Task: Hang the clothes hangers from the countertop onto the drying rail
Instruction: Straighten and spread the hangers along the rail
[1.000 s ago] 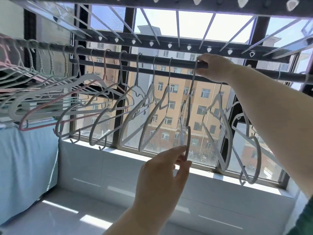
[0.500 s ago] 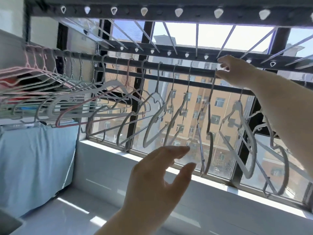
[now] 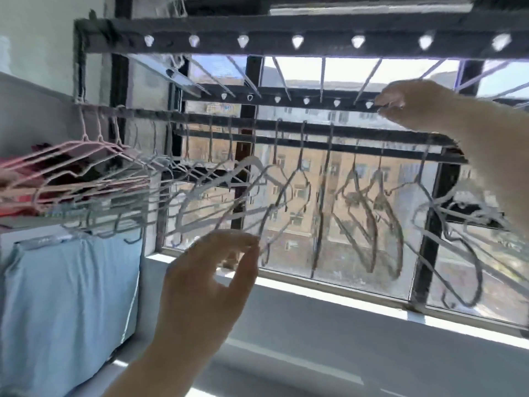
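Note:
A dark drying rail (image 3: pixel 286 126) runs across the window with several grey and white hangers (image 3: pixel 357 196) hooked on it, and pink hangers (image 3: pixel 71 156) bunched at its left end. My left hand (image 3: pixel 209 285) is raised below the hangers, thumb and fingers apart and curved, holding nothing. My right hand (image 3: pixel 406 106) is up at the right, just above the rail, fingers bent with nothing visibly in them. The picture is blurred by motion.
An overhead rack bar (image 3: pixel 286 41) with white pegs spans the top. A light blue cloth (image 3: pixel 68 305) hangs at the lower left. A white sill (image 3: pixel 343 293) and grey countertop (image 3: pixel 372 353) run under the barred window.
My left hand let go of the thin hanger it pinched and opened. My right hand lifted off the rail. The view swung left, so the pink hangers came into sight.

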A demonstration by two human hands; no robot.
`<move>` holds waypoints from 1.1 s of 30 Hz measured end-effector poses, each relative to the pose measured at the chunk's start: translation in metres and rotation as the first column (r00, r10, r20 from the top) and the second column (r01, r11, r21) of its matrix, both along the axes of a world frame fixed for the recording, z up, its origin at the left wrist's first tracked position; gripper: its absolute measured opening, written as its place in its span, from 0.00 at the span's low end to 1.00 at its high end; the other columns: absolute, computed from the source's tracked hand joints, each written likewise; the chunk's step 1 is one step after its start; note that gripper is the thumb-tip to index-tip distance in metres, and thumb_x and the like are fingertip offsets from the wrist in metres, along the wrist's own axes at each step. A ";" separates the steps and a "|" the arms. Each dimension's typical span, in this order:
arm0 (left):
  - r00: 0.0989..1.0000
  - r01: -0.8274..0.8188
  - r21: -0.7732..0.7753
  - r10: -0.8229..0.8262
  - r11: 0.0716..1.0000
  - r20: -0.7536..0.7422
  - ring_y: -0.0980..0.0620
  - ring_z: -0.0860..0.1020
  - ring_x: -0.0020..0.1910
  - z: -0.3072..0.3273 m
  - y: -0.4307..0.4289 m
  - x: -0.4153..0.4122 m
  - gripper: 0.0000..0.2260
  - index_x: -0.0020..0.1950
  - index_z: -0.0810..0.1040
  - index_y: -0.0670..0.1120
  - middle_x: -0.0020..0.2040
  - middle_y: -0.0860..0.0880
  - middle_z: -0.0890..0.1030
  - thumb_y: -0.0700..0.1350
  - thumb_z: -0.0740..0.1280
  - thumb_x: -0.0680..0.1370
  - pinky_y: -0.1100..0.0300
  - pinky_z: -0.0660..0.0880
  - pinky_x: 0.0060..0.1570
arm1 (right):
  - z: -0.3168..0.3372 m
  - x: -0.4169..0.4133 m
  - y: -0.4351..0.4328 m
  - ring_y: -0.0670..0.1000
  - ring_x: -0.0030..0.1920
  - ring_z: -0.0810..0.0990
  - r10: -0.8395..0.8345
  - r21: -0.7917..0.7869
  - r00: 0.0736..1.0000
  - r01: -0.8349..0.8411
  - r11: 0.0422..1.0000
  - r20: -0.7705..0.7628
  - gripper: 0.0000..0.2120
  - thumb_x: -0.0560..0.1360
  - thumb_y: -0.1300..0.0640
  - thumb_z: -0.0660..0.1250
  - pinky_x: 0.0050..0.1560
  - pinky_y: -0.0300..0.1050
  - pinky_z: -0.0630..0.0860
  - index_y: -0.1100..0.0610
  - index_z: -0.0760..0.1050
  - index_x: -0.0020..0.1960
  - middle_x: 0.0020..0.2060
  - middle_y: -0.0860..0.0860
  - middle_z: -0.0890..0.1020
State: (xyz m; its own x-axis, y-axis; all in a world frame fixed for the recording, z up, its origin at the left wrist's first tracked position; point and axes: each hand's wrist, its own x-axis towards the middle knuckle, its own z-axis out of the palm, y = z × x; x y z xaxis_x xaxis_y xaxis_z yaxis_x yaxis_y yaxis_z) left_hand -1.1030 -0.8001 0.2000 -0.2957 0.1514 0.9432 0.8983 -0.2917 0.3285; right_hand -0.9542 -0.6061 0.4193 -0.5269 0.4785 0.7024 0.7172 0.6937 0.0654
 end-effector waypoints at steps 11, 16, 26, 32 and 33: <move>0.994 -0.075 -0.084 0.081 0.994 0.076 0.59 0.72 0.46 0.004 -0.017 -0.111 0.16 0.47 0.80 0.50 0.40 0.63 0.75 0.54 0.58 0.68 0.80 0.66 0.42 | 0.002 -0.107 -0.046 0.56 0.69 0.67 -0.051 -0.025 0.994 0.054 0.998 0.100 0.17 0.80 0.59 0.55 0.69 0.48 0.60 0.61 0.69 0.67 0.67 0.56 0.71; 0.977 -0.213 -0.099 0.210 0.972 -0.042 0.56 0.71 0.49 0.014 -0.003 -0.128 0.18 0.53 0.79 0.45 0.45 0.53 0.79 0.51 0.58 0.69 0.66 0.68 0.51 | 0.008 -0.149 -0.037 0.54 0.69 0.66 -0.038 -0.027 0.985 0.043 0.999 0.168 0.18 0.80 0.58 0.56 0.69 0.46 0.60 0.60 0.66 0.69 0.69 0.54 0.69; 0.918 -0.374 -0.294 0.306 0.880 -0.252 0.47 0.82 0.43 0.041 0.021 -0.143 0.17 0.49 0.80 0.46 0.42 0.50 0.84 0.53 0.59 0.68 0.56 0.77 0.48 | 0.010 -0.209 -0.010 0.55 0.70 0.64 -0.001 -0.123 0.975 0.029 0.992 0.223 0.22 0.80 0.59 0.55 0.69 0.47 0.60 0.57 0.58 0.73 0.71 0.54 0.65; 0.897 -0.429 -0.404 0.325 0.808 -0.301 0.44 0.81 0.47 0.047 0.031 -0.139 0.15 0.47 0.82 0.45 0.46 0.49 0.83 0.51 0.65 0.67 0.48 0.76 0.49 | 0.006 -0.214 0.000 0.55 0.70 0.64 0.013 -0.110 0.974 0.012 0.994 0.227 0.21 0.81 0.58 0.54 0.69 0.47 0.60 0.56 0.60 0.73 0.71 0.53 0.65; 0.913 -0.402 -0.467 0.304 0.788 -0.273 0.45 0.79 0.54 0.048 0.031 -0.137 0.14 0.52 0.80 0.46 0.52 0.49 0.81 0.51 0.64 0.71 0.48 0.73 0.55 | 0.006 -0.214 0.001 0.55 0.70 0.64 0.016 -0.108 0.974 0.008 0.994 0.224 0.21 0.81 0.58 0.54 0.69 0.47 0.60 0.56 0.60 0.73 0.71 0.53 0.65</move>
State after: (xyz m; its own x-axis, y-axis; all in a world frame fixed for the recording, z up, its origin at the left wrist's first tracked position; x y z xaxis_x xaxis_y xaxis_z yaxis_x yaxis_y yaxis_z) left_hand -1.2401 -0.7690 0.2483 -0.2623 0.5344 0.8035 0.9611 0.2197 0.1676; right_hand -1.1678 -0.6050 0.4257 -0.6674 0.5422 0.5105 0.6898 0.7084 0.1495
